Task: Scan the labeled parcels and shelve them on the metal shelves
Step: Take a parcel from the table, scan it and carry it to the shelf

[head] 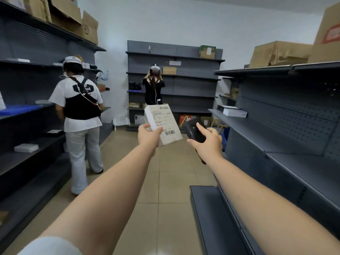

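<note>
Item 1: labeled parcel (162, 124), small white box, label and barcodes facing the camera, held up over the aisle between the metal shelves (287, 126). Left hand (148, 137) grasps its lower left corner, thumb on the label face. Item 2: black handheld scanner (193, 130), just right of the parcel, gripped by the right hand (208, 142), forefinger extended along its top.
</note>
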